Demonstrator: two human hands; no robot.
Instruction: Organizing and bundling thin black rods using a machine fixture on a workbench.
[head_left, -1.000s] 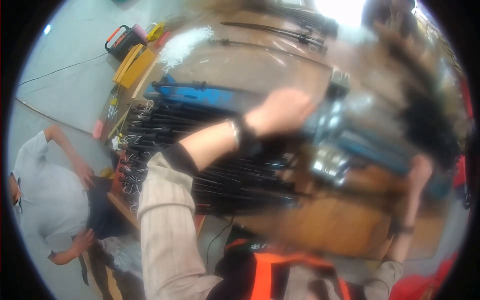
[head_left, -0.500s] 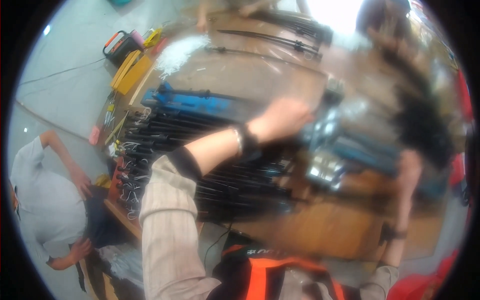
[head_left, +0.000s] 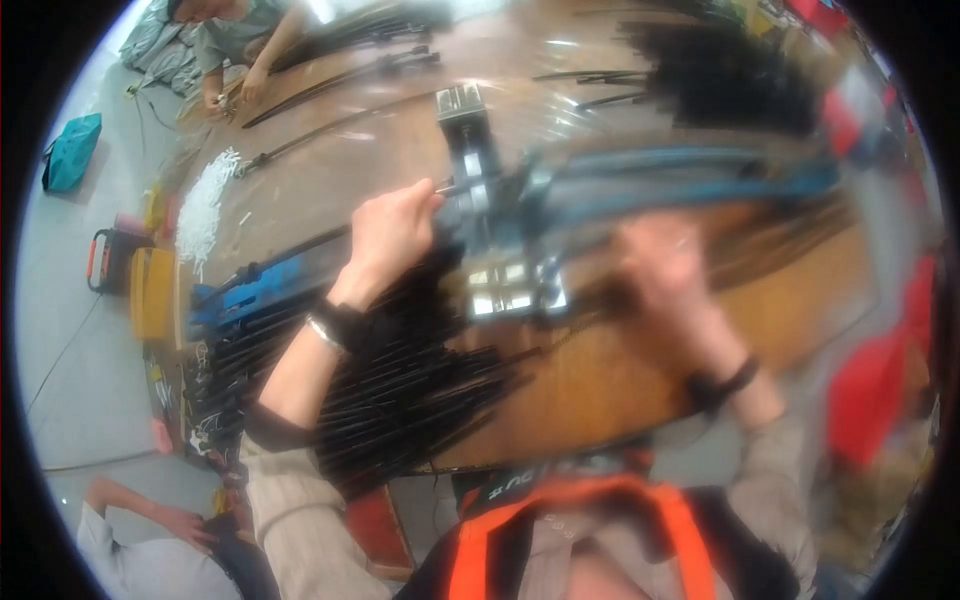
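My left hand is closed, its fingers pinched around a thin black rod that runs back to the left over a blue tool. The rod's tip points at a metal fixture with shiny blocks, standing in the middle of the table. Long blue bars stretch rightward from this fixture. Just below those bars is my right hand, smeared by motion, so its fingers and anything in them cannot be made out.
Many black rods lie piled by my left forearm. A dark bundle rests at the back right. White small pieces are heaped at the table's left edge, near a yellow box. Two other people are at the left.
The view has swung, so the table sits further left in it. My right hand has come from the far right toward the fixture; the left stays close to the fixture.
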